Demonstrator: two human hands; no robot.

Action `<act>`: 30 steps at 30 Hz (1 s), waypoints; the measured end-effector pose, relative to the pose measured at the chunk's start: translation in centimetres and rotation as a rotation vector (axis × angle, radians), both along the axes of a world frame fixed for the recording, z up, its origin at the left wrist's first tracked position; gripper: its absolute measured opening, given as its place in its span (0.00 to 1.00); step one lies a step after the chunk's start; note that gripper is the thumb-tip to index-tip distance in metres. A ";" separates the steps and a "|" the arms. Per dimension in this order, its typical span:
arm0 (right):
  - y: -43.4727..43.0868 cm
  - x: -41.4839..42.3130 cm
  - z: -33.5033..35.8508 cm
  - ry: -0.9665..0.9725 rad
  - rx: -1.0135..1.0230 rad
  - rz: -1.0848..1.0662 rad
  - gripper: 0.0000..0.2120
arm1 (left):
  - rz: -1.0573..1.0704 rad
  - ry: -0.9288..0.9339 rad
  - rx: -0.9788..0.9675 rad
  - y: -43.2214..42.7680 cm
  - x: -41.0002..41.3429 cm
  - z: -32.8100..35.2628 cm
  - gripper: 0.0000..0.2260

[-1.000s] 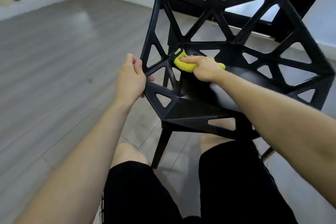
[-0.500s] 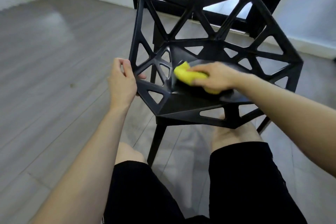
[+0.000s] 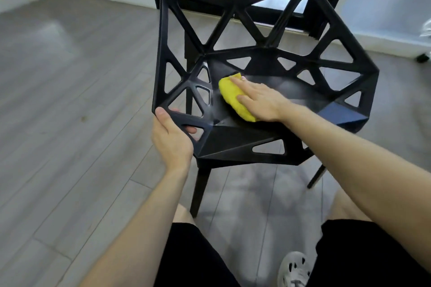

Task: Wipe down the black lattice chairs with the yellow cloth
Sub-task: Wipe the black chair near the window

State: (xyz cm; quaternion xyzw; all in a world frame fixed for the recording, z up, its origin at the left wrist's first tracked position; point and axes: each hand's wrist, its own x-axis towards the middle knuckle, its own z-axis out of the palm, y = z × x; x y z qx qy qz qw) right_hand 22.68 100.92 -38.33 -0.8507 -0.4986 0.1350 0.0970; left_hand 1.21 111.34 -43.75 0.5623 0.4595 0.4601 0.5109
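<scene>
Yellow cloth (image 3: 229, 92) under right hand (image 3: 262, 102); left hand (image 3: 172, 141) round chair (image 3: 235, 143) edge

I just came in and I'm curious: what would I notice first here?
The bright yellow cloth jumps out, lying on the seat of the black chair in the middle. The right hand presses flat on it, and the left hand grips the seat's front left corner.

one head-worn wide-angle view looks forward and down from close above the black lattice chair (image 3: 233, 144).
</scene>
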 end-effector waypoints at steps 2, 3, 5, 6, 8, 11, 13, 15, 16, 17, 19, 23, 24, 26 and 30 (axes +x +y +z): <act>-0.3 -4.7 0.0 -0.033 0.044 0.123 0.29 | 0.018 -0.011 0.033 0.1 -0.2 -0.5 0.26; -0.5 -6.5 -0.4 -0.084 0.068 0.171 0.32 | 0.024 0.012 0.052 0.1 -0.3 -0.8 0.25; -0.7 -8.0 -1.1 -0.171 0.105 0.196 0.34 | 0.054 0.047 0.069 0.2 -0.5 -0.8 0.25; -0.5 -7.9 -1.3 -0.192 0.121 0.185 0.34 | 0.072 0.057 0.063 0.2 -0.4 -0.6 0.25; 0.1 -7.5 -1.2 -0.197 0.129 0.170 0.34 | 0.076 0.071 0.074 0.2 -0.2 -0.4 0.26; 1.1 -8.6 -1.6 -0.228 0.171 0.101 0.32 | 0.059 0.046 0.057 0.5 -0.3 -0.6 0.27; 1.3 -9.5 -1.7 -0.261 0.210 0.059 0.31 | 0.060 0.067 0.039 0.8 -0.2 -1.1 0.30; 0.9 -10.6 -1.5 -0.285 0.228 0.028 0.32 | 0.069 0.097 0.034 1.1 -0.2 -1.1 0.34; 0.3 -11.2 -1.6 -0.279 0.247 0.026 0.31 | 0.066 0.113 0.036 1.1 -0.3 -0.9 0.36; -0.8 -11.4 -1.8 -0.273 0.279 0.042 0.30 | 0.055 0.135 0.040 1.3 -0.3 -0.8 0.36; -4.3 -10.3 -2.5 -0.239 0.312 0.087 0.29 | 0.043 0.168 0.031 1.4 -0.4 -0.5 0.37; -13.3 1.6 -1.4 -0.197 0.163 -0.203 0.35 | 0.042 0.216 -0.035 1.1 -0.5 -0.4 0.37; -14.8 4.5 -0.9 -0.199 0.090 -0.288 0.37 | 0.031 0.207 -0.066 1.1 -0.5 -0.2 0.36; -15.0 6.8 -0.5 -0.240 0.011 -0.362 0.35 | 0.019 0.168 -0.122 0.7 -0.3 0.4 0.30; -7.7 -2.9 -1.7 -0.306 0.115 -0.252 0.30 | 0.048 0.134 -0.138 -0.8 0.4 1.6 0.23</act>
